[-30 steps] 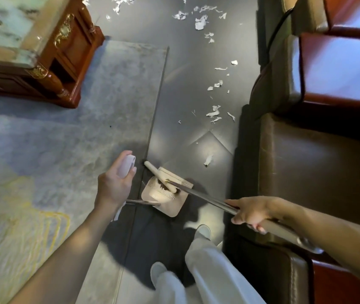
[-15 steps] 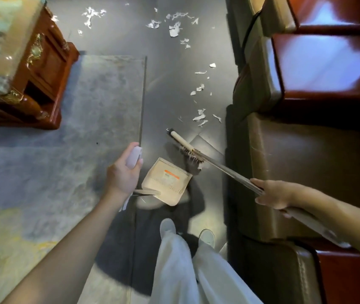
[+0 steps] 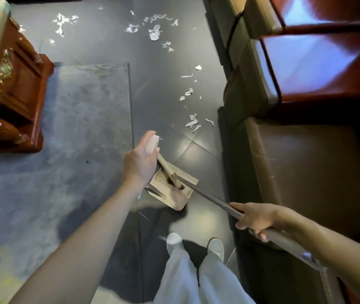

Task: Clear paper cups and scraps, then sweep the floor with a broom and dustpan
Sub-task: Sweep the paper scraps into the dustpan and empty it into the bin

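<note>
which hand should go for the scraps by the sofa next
Right, probably. The right hand grips the broom pole on the sofa side, where the nearest scraps lie; the left hand only holds the dustpan handle.

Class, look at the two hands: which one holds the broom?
The right hand, gripping the broom by its long grey pole; the left hand grips the dustpan by its pale handle instead.
</note>
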Demonstrator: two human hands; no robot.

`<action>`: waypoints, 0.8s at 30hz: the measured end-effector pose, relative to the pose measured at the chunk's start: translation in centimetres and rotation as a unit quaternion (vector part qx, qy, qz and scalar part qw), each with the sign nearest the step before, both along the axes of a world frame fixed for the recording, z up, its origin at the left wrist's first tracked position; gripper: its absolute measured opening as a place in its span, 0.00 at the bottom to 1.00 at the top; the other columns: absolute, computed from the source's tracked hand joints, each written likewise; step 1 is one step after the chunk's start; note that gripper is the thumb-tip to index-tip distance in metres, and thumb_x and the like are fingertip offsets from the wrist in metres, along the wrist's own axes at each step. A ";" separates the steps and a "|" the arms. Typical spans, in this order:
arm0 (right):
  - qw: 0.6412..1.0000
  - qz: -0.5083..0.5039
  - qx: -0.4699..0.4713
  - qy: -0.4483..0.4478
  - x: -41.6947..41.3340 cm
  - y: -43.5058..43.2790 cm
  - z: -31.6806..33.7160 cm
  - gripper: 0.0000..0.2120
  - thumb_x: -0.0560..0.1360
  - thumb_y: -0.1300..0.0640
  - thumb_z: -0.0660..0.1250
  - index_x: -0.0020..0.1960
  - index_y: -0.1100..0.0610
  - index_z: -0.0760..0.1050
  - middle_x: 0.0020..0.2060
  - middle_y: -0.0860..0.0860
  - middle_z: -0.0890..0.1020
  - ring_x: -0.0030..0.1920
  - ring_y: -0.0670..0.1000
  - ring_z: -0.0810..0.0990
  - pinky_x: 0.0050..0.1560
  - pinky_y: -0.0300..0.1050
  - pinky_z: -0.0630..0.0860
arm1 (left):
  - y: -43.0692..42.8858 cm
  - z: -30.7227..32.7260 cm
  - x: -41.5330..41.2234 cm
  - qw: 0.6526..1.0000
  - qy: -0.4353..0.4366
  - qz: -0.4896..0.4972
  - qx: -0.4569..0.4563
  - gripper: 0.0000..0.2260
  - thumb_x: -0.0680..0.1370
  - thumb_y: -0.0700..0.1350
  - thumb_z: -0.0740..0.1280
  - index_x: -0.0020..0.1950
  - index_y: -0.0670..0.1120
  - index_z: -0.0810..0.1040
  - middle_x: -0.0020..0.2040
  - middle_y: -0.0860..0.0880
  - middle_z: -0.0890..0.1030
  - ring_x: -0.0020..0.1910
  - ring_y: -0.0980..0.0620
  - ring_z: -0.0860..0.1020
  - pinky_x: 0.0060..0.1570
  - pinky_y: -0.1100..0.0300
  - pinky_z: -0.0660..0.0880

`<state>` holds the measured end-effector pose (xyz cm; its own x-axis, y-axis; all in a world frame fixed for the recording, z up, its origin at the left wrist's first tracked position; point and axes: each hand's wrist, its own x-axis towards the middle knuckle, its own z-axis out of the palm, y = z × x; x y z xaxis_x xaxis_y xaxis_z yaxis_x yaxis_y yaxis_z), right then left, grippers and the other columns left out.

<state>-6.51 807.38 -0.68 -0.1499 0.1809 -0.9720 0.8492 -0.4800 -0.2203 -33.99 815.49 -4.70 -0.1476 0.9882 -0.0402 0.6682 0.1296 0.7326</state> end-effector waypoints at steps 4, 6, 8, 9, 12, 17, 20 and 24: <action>0.999 0.030 0.026 -0.032 0.4 1.8 1.8 0.37 0.79 0.62 0.60 0.78 0.43 0.43 0.35 0.53 0.77 0.23 0.45 0.72 0.27 0.38 0.74 | 0.1 0.1 -1.2 1.000 -0.012 0.016 0.008 0.16 0.78 0.43 0.67 0.65 0.52 0.76 0.46 0.39 0.82 0.44 0.35 0.78 0.42 0.51 0.71; 0.996 0.053 0.051 -0.048 0.3 3.6 2.2 0.37 0.79 0.62 0.61 0.78 0.42 0.43 0.38 0.54 0.79 0.22 0.44 0.72 0.26 0.38 0.74 | 0.6 0.2 -1.7 0.998 -0.027 0.052 0.003 0.16 0.78 0.43 0.66 0.66 0.51 0.75 0.46 0.39 0.82 0.45 0.36 0.77 0.44 0.51 0.72; 0.993 0.064 0.074 -0.062 -0.1 6.2 2.2 0.37 0.79 0.61 0.61 0.78 0.43 0.43 0.39 0.55 0.79 0.23 0.45 0.73 0.26 0.38 0.74 | 1.6 0.4 -2.3 0.996 -0.028 0.086 -0.013 0.16 0.79 0.43 0.66 0.66 0.51 0.74 0.46 0.39 0.81 0.45 0.36 0.77 0.44 0.52 0.72; 0.992 0.070 0.085 -0.068 -0.4 7.9 2.0 0.36 0.79 0.61 0.61 0.78 0.43 0.43 0.40 0.55 0.80 0.24 0.45 0.73 0.26 0.39 0.74 | 2.2 0.4 -2.5 0.994 -0.025 0.101 -0.018 0.16 0.79 0.44 0.66 0.67 0.52 0.74 0.47 0.39 0.81 0.45 0.36 0.77 0.43 0.53 0.71; 0.989 0.071 0.112 -0.070 -1.4 13.5 0.8 0.36 0.79 0.61 0.62 0.78 0.44 0.45 0.39 0.56 0.79 0.25 0.47 0.73 0.25 0.39 0.74 | 4.4 0.6 -3.2 0.989 -0.032 0.144 -0.015 0.17 0.79 0.43 0.65 0.68 0.51 0.74 0.51 0.41 0.82 0.49 0.38 0.77 0.46 0.54 0.71; 0.977 0.124 0.155 -0.080 -3.2 22.7 -3.0 0.37 0.78 0.64 0.62 0.78 0.43 0.49 0.41 0.55 0.76 0.29 0.48 0.75 0.21 0.37 0.71 | 8.2 0.4 -2.4 0.979 -0.043 0.197 -0.003 0.17 0.78 0.41 0.67 0.67 0.50 0.74 0.55 0.44 0.82 0.52 0.41 0.78 0.49 0.55 0.71; 0.970 0.175 0.146 -0.081 -3.6 25.7 -4.6 0.36 0.78 0.64 0.61 0.78 0.44 0.49 0.42 0.53 0.75 0.32 0.48 0.75 0.24 0.38 0.72 | 10.6 0.3 -0.9 0.978 -0.038 0.203 0.000 0.16 0.78 0.40 0.67 0.65 0.50 0.76 0.51 0.44 0.83 0.49 0.40 0.78 0.46 0.55 0.71; 0.987 0.159 0.029 -0.024 -1.4 26.7 -4.4 0.31 0.77 0.61 0.62 0.74 0.41 0.56 0.39 0.54 0.75 0.27 0.46 0.72 0.25 0.38 0.72 | 13.6 0.7 -0.9 0.981 -0.015 0.192 -0.019 0.15 0.77 0.41 0.68 0.64 0.50 0.77 0.50 0.43 0.82 0.48 0.39 0.78 0.48 0.52 0.72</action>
<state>-7.87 834.05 -5.06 -0.1627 0.1883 -0.9685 0.9648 -0.1751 -0.1961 -34.92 829.12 -3.97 -0.5071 0.8577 -0.0852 0.5431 0.3947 0.7411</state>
